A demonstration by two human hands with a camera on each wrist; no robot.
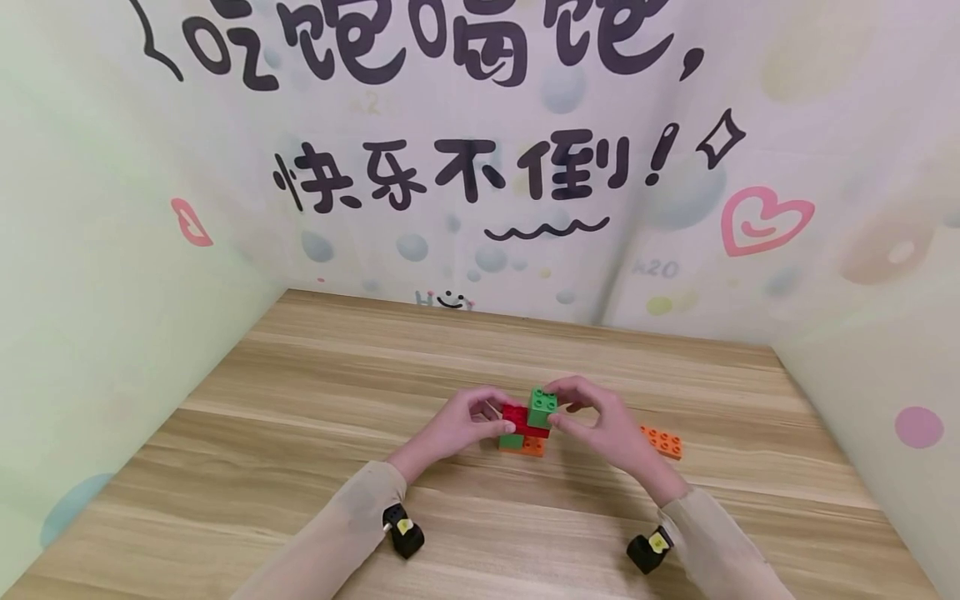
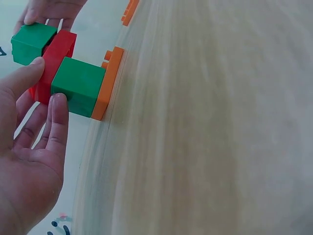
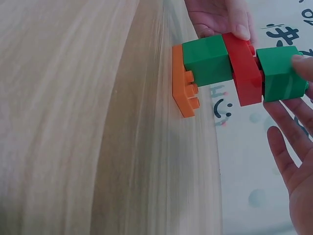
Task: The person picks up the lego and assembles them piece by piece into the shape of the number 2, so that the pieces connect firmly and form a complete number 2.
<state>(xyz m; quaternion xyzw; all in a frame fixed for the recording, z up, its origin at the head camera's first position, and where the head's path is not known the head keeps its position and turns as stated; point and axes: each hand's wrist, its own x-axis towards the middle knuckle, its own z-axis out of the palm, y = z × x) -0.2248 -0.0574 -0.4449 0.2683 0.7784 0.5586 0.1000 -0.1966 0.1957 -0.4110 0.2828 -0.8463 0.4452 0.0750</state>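
Observation:
A small stack of toy building bricks stands on the table: an orange base plate (image 3: pixel 180 81), a green brick (image 2: pixel 78 88) on it, and a red brick (image 3: pixel 243 71) across that one. Over the red brick's right end is a second green brick (image 1: pixel 542 407); a narrow gap with studs shows between them, and I cannot tell if it is joined. My left hand (image 1: pixel 459 423) holds the red brick between thumb and fingers. From the other side, my right hand (image 1: pixel 600 423) pinches the upper green brick.
A loose orange brick plate (image 1: pixel 662 442) with studs up lies on the wooden table (image 1: pixel 337 358), right of the stack beside my right forearm. A printed cloth wall (image 1: pixel 450 250) rises behind the table. Black wrist cameras are strapped at both sleeves.

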